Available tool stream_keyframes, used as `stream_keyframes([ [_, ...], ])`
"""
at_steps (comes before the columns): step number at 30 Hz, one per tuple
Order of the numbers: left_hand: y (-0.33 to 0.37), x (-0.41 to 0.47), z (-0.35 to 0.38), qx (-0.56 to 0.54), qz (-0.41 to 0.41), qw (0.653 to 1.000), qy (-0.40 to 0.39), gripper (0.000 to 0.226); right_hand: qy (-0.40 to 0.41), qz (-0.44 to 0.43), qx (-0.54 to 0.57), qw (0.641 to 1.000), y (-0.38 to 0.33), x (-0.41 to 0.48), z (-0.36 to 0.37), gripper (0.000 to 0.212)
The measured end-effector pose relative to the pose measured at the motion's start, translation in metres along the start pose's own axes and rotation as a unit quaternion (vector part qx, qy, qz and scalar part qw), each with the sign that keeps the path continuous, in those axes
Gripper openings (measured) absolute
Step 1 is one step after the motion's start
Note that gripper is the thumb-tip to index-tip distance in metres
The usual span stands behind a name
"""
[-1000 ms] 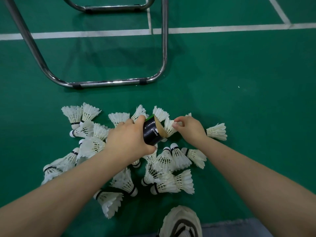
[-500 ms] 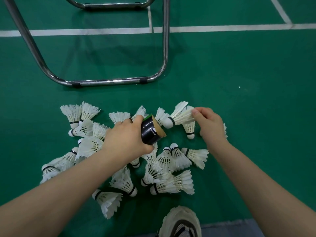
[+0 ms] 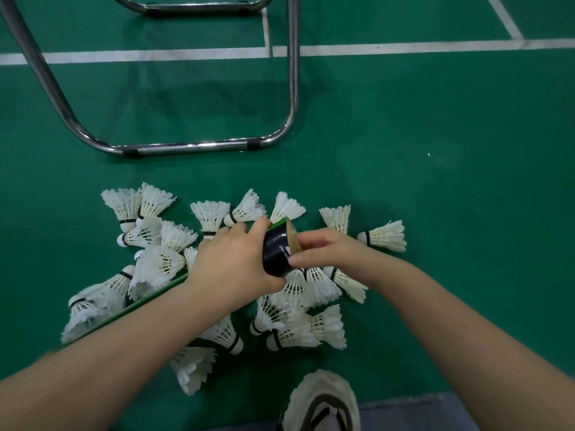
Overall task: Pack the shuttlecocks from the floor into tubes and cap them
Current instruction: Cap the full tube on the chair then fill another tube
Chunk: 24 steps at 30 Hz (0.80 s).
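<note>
Tube of glossy black card with a green band and a brown cardboard mouth (image 3: 275, 253) sits in the left hand (image 3: 236, 262), whose fingers and thumb wrap round its barrel, the mouth turned toward the right hand (image 3: 323, 250). The right hand's fingers (image 3: 306, 241) lie curled across that opening and its thumb touches the lower rim. They cover the mouth, so what is inside the tube cannot be seen, nor whether this hand pinches anything

White feathered shuttlecocks with black-banded cork heads (image 3: 161, 262) lie heaped on the green court floor (image 3: 435, 181) beneath and to the outer side of the left hand, with more under both wrists and forearms. One shuttlecock (image 3: 384, 236) lies alone just beyond the right hand's outer side, its cork head pointing toward the hand, and another (image 3: 337, 217) stands feathers-up just past the right knuckles

Well beyond both hands a chrome tubular chair frame (image 3: 193, 147) rests on the floor, and a white painted court line (image 3: 404, 48) runs farther off. Near the right elbow a cream mesh shoe (image 3: 323, 402) shows at the bottom edge
</note>
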<state>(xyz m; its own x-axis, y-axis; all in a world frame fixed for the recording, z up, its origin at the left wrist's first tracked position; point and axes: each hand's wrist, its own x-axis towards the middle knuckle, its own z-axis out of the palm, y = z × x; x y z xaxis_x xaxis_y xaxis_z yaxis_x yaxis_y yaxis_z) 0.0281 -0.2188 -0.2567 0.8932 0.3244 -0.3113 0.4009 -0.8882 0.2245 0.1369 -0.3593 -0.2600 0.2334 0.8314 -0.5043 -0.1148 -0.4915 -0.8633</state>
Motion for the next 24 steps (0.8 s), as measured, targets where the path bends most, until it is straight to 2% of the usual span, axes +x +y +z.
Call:
stream_keyframes([
  [3, 0.002, -0.003, 0.003, 0.013, 0.009, 1.0, 0.003, 0.066, -0.045, 0.013, -0.016, 0.999, 0.0, 0.005, 0.003, 0.043],
  [7, 0.007, -0.006, 0.008, 0.057, 0.023, 0.998, -0.009, 0.07, -0.087, 0.065, -0.053, 0.993, 0.008, 0.014, 0.013, 0.067],
  [9, 0.009, -0.005, 0.01, 0.054, 0.016, 0.998, -0.013, 0.068, -0.085, 0.059, -0.046, 0.994, 0.009, 0.014, 0.012, 0.051],
  [10, 0.009, -0.003, 0.01, 0.043, 0.007, 0.999, -0.012, 0.067, -0.05, 0.048, -0.023, 0.997, 0.009, 0.014, 0.01, 0.034],
  [11, 0.009, -0.001, 0.01, 0.031, -0.004, 0.999, -0.012, 0.066, 0.021, 0.032, 0.009, 0.999, 0.007, 0.014, 0.006, 0.022],
  [13, 0.01, 0.004, 0.01, 0.02, -0.016, 1.0, -0.018, 0.068, 0.226, 0.009, 0.016, 0.974, 0.011, 0.015, -0.008, 0.029],
  [14, 0.01, 0.005, 0.01, 0.023, -0.018, 0.999, -0.02, 0.068, 0.321, 0.009, -0.062, 0.945, 0.016, 0.017, -0.019, 0.031],
  [15, 0.01, 0.006, 0.01, 0.027, -0.017, 0.999, -0.019, 0.069, 0.38, 0.028, -0.198, 0.903, 0.024, 0.02, -0.029, 0.03],
  [16, 0.01, 0.006, 0.011, 0.032, -0.016, 0.999, -0.017, 0.068, 0.396, 0.056, -0.33, 0.855, 0.033, 0.023, -0.038, 0.027],
  [17, 0.01, 0.007, 0.011, 0.037, -0.014, 0.999, -0.014, 0.068, 0.377, 0.077, -0.423, 0.821, 0.044, 0.025, -0.047, 0.029],
  [18, 0.011, 0.007, 0.011, 0.04, -0.013, 0.999, -0.012, 0.067, 0.341, 0.093, -0.474, 0.806, 0.054, 0.029, -0.054, 0.036],
  [20, 0.011, 0.009, 0.01, 0.034, -0.013, 0.999, -0.01, 0.066, 0.296, 0.109, -0.51, 0.8, 0.064, 0.033, -0.063, 0.049],
  [22, 0.012, 0.01, 0.009, 0.03, -0.013, 0.999, -0.01, 0.065, 0.288, 0.117, -0.522, 0.795, 0.07, 0.037, -0.067, 0.048],
  [24, 0.012, 0.011, 0.009, 0.03, -0.014, 0.999, -0.012, 0.064, 0.302, 0.117, -0.508, 0.798, 0.072, 0.038, -0.07, 0.039],
])
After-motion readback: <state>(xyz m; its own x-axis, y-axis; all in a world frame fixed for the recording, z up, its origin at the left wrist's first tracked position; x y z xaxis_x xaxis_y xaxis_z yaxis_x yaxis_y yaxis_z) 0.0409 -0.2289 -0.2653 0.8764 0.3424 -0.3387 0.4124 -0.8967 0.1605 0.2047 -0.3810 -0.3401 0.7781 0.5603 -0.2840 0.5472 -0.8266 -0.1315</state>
